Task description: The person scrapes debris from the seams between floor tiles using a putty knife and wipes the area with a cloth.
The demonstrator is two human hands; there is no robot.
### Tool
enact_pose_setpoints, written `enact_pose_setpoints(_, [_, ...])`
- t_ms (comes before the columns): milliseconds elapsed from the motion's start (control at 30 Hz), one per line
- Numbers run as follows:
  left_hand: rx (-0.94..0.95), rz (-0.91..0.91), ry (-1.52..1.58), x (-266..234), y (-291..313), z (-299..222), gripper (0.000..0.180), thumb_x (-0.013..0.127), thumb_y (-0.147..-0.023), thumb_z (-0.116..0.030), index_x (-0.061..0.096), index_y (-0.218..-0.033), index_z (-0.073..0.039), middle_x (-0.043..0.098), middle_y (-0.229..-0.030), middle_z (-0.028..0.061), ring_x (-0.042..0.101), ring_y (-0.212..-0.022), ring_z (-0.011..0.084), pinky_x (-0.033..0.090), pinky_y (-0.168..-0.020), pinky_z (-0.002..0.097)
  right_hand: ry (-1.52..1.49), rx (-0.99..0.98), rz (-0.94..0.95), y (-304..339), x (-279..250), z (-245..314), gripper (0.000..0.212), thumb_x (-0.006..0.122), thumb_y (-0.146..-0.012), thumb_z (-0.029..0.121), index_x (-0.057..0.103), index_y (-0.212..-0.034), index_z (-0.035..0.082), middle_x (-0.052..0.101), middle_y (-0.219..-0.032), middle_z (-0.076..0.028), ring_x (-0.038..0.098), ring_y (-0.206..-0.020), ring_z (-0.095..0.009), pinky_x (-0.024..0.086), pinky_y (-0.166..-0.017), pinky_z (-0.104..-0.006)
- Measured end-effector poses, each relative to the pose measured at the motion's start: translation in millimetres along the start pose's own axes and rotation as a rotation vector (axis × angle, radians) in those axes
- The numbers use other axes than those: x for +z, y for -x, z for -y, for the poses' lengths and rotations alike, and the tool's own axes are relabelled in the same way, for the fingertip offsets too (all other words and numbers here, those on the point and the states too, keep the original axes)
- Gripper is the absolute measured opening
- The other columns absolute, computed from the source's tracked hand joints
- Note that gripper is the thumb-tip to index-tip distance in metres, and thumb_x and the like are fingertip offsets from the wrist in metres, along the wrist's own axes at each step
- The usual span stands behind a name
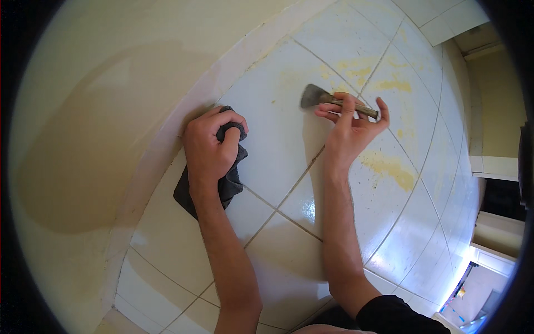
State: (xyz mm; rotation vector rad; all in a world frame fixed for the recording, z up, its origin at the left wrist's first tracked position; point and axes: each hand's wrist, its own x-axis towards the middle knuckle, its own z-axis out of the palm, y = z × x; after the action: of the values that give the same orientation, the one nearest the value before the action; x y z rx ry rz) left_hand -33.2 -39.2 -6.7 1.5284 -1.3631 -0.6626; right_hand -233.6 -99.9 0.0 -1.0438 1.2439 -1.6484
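Note:
My left hand is closed around a dark grey cloth, bunched against the white tiles beside the skirting. Part of the cloth hangs out below the palm. In my right hand is a scraper with a wide, dull metal blade and a worn, narrow handle. Its blade points left, and the handle lies across my fingers. The scraper appears raised over the tiled floor. Yellowish residue marks the tiles to the right of my right hand, with more patches beyond it.
A cream wall with a pale skirting runs along the left. Dark grout lines cross the tiles. At the right stand pale cabinet-like fronts, and a bright doorway shows at the lower right.

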Motion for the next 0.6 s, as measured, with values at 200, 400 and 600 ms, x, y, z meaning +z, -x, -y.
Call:
enact_pose_setpoints(200, [0.05, -0.039, -0.003, 0.7, -0.9, 3.7, 0.011, 0.055, -0.073, -0.003, 0.066, -0.074, -0.002, 0.059, -0.068, 0.0089, 0.054, -0.058, 0.0226, 0.042, -0.056, 0.0328, 0.076, -0.047, -0.103, -5.8, -12.8, -3.3, 0.044, 0.049, -0.108, 0.006, 0.018, -0.139, 0.004, 0.065, -0.1, -0.015, 0.054, -0.053, -0.013, 0.044, -0.043, -0.0269])
enact_pose_setpoints(400, [0.06, -0.047, 0.004, 2.1, -1.6, 1.9, 0.012, 0.054, -0.073, -0.002, 0.066, -0.073, -0.002, 0.059, -0.067, 0.0089, 0.053, -0.058, 0.0229, 0.041, -0.055, 0.033, 0.051, -0.05, -0.076, -7.1, -13.1, -1.6, 0.035, 0.048, -0.109, 0.009, 0.025, -0.135, 0.004, 0.065, -0.102, -0.015, 0.051, -0.052, -0.011, 0.042, -0.04, -0.0265])
enact_pose_setpoints(600, [0.077, -0.05, 0.001, 2.1, -2.1, 2.3, 0.012, 0.054, -0.073, -0.002, 0.066, -0.074, -0.002, 0.057, -0.066, 0.009, 0.052, -0.058, 0.0224, 0.04, -0.055, 0.0327, -0.044, 0.041, -0.161, -8.8, -13.4, -4.7, 0.028, 0.044, -0.111, 0.011, 0.03, -0.133, 0.002, 0.062, -0.099, -0.012, 0.048, -0.051, -0.01, 0.042, -0.039, -0.0266])
